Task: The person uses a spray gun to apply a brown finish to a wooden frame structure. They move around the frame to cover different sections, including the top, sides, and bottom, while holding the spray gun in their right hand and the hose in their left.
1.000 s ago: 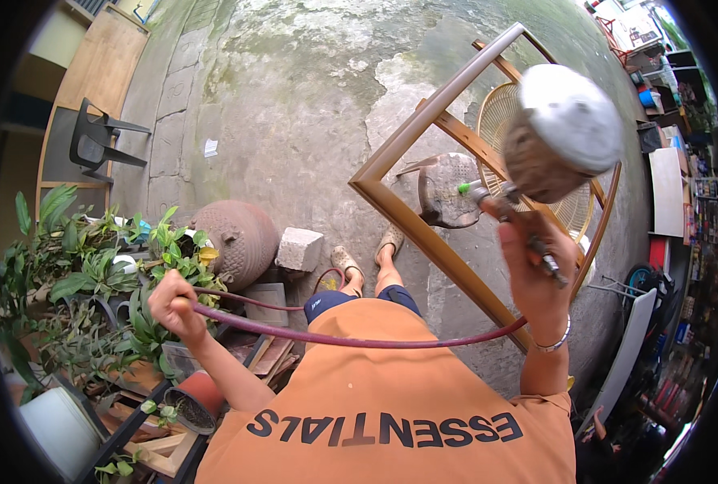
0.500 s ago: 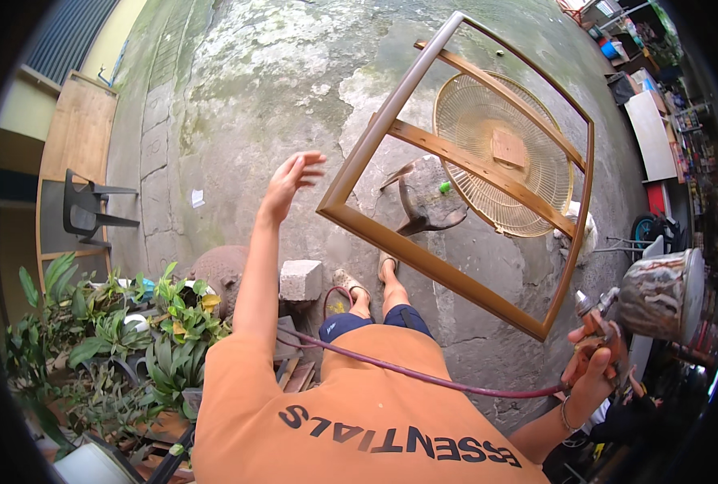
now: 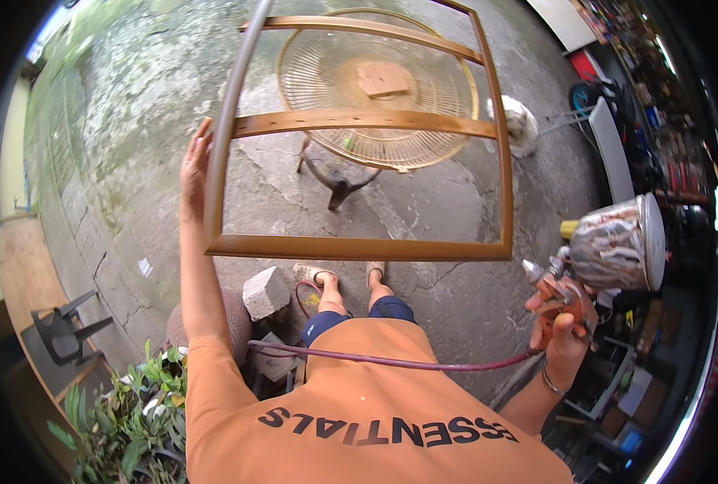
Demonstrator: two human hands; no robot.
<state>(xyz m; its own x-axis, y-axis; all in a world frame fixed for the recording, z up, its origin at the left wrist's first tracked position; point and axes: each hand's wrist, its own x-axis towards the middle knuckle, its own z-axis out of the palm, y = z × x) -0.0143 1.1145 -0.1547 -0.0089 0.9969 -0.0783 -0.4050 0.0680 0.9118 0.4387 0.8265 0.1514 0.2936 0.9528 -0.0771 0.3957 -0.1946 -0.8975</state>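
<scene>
My left hand (image 3: 194, 173) is at the outer side of a brown wooden frame (image 3: 359, 246), gripping its left rail with the fingertips partly hidden. The frame has two crossbars and lies over a round wire grille (image 3: 318, 81) with a small wooden block (image 3: 381, 78) at its middle. A dark curved stand (image 3: 339, 184) shows beneath. In my right hand (image 3: 559, 315) is a metal spray gun (image 3: 556, 286) with a large paint-smeared cup (image 3: 617, 242); a purple hose (image 3: 399, 365) trails from it across my body.
A concrete block (image 3: 266, 290) and clay pot (image 3: 214, 310) are by my feet. Plants (image 3: 133, 419), a dark chair (image 3: 72, 327) and wooden boards (image 3: 16, 250) are on the left. A white bundle (image 3: 510, 125), pale panel (image 3: 613, 153) and cluttered shelving (image 3: 673, 113) line the right.
My left hand went from the hose to reaching out, and is now on the frame's left rail. The spray gun has swung down to the right. The frame sits straighter in view.
</scene>
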